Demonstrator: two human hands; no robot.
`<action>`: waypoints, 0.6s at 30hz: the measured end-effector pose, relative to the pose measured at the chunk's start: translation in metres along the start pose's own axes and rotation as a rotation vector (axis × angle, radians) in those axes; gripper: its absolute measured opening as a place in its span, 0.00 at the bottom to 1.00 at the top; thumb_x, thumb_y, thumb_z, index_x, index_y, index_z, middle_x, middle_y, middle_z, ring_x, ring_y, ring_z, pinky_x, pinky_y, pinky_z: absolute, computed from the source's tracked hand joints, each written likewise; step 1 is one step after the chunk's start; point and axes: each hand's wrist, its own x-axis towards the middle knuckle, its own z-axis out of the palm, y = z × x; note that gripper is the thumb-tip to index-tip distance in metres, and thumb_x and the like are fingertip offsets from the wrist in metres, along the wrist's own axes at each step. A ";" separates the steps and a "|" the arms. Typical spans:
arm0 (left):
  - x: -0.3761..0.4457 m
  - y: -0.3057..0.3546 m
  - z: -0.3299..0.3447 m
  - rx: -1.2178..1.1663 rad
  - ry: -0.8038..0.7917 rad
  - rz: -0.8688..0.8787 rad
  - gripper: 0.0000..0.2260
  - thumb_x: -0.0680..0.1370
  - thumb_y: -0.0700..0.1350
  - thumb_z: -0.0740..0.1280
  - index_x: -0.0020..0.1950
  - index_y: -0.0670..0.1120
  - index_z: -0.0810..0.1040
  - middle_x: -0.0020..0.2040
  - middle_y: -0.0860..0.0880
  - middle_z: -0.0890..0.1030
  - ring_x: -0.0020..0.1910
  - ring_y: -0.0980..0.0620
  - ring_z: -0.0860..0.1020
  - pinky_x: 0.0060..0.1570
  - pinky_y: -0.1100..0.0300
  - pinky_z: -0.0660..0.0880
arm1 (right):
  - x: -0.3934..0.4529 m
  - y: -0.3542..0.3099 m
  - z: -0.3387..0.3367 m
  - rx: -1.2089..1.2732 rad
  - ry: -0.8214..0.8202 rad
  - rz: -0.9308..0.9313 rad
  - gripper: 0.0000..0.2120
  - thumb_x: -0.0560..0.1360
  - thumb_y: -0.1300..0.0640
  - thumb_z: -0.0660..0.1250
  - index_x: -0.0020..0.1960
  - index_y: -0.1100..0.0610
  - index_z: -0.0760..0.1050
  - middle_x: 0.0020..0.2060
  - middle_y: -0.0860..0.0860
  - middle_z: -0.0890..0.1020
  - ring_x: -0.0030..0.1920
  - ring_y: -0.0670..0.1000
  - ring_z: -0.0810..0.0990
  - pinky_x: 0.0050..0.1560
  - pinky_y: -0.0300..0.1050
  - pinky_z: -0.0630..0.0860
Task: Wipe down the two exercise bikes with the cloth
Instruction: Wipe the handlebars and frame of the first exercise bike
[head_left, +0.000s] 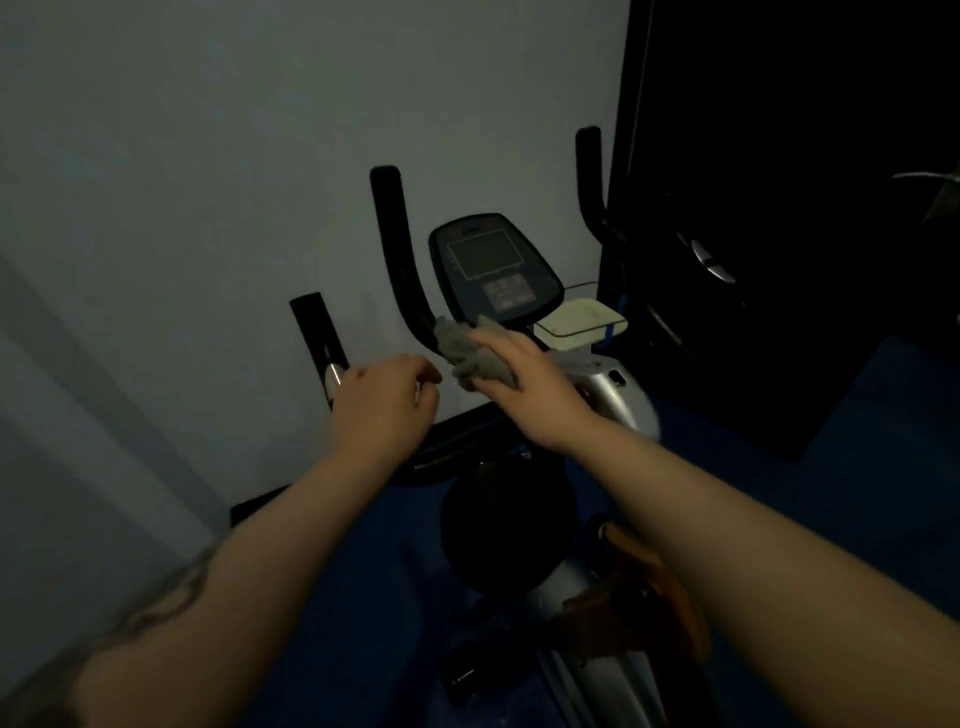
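Observation:
An exercise bike (613, 400) with a silver body stands against the wall, its grey console (493, 265) between two black upright handlebars. My right hand (524, 379) grips a grey cloth (467, 353) and presses it against the base of the left handlebar (400, 244), just below the console. My left hand (384, 400) curls round the lower handlebar grip at the left, beside a chrome sensor piece (332, 376). The bike's black saddle (498, 519) lies below my hands. The room is dim. A second bike is not visible.
A pale wall (208, 182) rises right behind the bike. A cream box (582, 322) sits to the right of the console. A dark cabinet or machine (779, 234) fills the right side. The floor (857, 467) is blue. An orange-brown object (649, 587) hangs near the seat post.

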 end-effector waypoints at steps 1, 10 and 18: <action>-0.002 0.001 0.001 0.022 0.010 0.003 0.09 0.79 0.46 0.62 0.53 0.49 0.81 0.50 0.52 0.82 0.47 0.50 0.79 0.49 0.62 0.55 | -0.012 0.004 -0.001 0.023 0.018 -0.025 0.23 0.79 0.61 0.65 0.71 0.49 0.68 0.67 0.49 0.68 0.66 0.44 0.69 0.64 0.29 0.63; -0.003 -0.004 0.006 -0.025 0.111 -0.009 0.05 0.78 0.44 0.64 0.47 0.47 0.80 0.41 0.53 0.80 0.37 0.52 0.76 0.45 0.63 0.57 | -0.021 0.010 -0.006 0.066 0.049 -0.096 0.19 0.80 0.59 0.63 0.70 0.51 0.70 0.68 0.45 0.69 0.66 0.36 0.68 0.68 0.33 0.64; -0.001 -0.003 0.008 -0.075 0.162 0.013 0.05 0.76 0.41 0.65 0.44 0.46 0.80 0.38 0.51 0.80 0.34 0.52 0.75 0.43 0.59 0.63 | -0.079 0.027 -0.020 0.028 -0.061 -0.211 0.20 0.80 0.60 0.61 0.72 0.53 0.70 0.75 0.45 0.62 0.75 0.42 0.59 0.73 0.36 0.57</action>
